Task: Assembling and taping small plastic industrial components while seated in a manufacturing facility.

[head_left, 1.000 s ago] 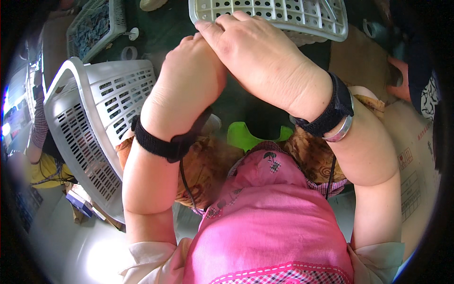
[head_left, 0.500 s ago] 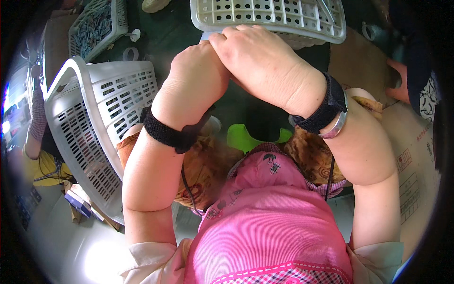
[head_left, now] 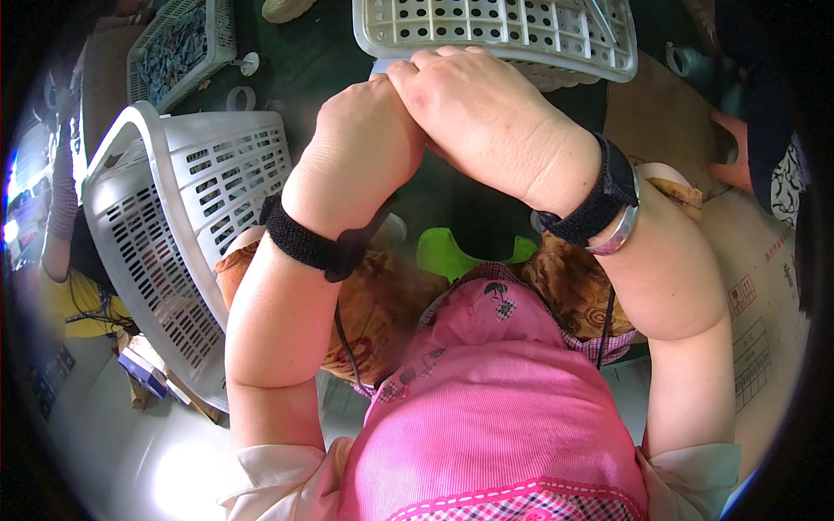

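My left hand [head_left: 369, 130] and my right hand [head_left: 460, 95] are together in front of me, just on the near side of a white perforated plastic crate [head_left: 372, 39]. The right hand's finger base overlaps the left knuckles. Both hands look closed, with fingers curled down and away from view. Whatever they hold, if anything, is hidden behind them. A bit of something pale blue [head_left: 380, 66] shows beyond the knuckles. Black straps circle both wrists, and the right one also carries a metal band.
A tall white slotted basket [head_left: 208, 195] stands at my left. Behind it, another crate [head_left: 228, 39] holds many small bluish pieces. Cardboard [head_left: 747, 260] lies at my right, close to another person's hand [head_left: 732, 152]. A bright green piece [head_left: 443, 252] is between my knees.
My hands stay joined in nearly the same place. At the far left, another person's sleeved arm has shifted slightly.
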{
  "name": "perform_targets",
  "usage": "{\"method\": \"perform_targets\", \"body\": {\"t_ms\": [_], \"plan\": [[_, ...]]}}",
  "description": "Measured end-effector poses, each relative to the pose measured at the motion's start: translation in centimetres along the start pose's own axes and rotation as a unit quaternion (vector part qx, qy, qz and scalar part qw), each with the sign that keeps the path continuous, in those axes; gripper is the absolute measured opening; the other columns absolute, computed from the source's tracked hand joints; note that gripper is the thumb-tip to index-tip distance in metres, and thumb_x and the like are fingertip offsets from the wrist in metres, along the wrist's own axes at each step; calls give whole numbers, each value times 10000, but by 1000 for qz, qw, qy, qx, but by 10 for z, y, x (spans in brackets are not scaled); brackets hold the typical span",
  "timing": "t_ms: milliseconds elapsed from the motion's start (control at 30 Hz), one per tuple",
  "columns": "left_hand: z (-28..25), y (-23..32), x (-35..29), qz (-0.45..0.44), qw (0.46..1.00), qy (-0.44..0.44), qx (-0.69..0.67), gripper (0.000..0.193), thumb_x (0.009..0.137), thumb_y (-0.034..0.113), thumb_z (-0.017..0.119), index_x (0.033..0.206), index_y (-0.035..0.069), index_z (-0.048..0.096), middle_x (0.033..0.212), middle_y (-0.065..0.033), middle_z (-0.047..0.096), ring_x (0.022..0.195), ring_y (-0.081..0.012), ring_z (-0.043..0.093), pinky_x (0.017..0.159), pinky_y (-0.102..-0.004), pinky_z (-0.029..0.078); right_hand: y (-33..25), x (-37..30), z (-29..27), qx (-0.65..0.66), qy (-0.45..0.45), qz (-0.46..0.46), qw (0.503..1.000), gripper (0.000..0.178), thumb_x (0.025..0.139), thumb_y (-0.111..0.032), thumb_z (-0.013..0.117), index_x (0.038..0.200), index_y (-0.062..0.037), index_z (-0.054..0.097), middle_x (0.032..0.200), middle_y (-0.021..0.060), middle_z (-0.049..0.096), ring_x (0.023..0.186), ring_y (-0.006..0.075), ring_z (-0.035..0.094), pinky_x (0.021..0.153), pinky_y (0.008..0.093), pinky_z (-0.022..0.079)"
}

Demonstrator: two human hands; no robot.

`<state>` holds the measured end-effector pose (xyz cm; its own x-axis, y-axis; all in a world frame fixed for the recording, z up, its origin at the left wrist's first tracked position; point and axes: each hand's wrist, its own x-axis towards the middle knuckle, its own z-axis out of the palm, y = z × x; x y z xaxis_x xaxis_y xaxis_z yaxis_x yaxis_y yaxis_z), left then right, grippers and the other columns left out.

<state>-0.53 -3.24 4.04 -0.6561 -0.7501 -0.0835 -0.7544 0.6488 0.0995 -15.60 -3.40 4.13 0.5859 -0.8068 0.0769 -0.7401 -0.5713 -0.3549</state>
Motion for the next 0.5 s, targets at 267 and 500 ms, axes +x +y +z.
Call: {"method": "perform_targets", "body": {"t_ms": [267, 500], "plan": [[1, 1, 1, -6, 1000, -5, -12, 70, 755, 115, 570, 788, 64, 606, 790, -88, 626, 710, -216, 651, 584, -311, 524, 0, 0, 0, 2, -5, 6, 1000, 212, 798, -48, 562, 1004, -2, 576, 881, 149, 649, 854, 272, 649, 766, 360, 526], [1, 0, 2, 2, 1000, -6, 6, 70, 769, 119, 562, 801, 70, 600, 773, -72, 620, 676, -198, 651, 559, -298, 518, 0, 0, 0, 0, 4, 3, 1000, 215, 803, -53, 558, 1010, -1, 572, 877, 145, 645, 852, 270, 648, 764, 359, 525]]}}
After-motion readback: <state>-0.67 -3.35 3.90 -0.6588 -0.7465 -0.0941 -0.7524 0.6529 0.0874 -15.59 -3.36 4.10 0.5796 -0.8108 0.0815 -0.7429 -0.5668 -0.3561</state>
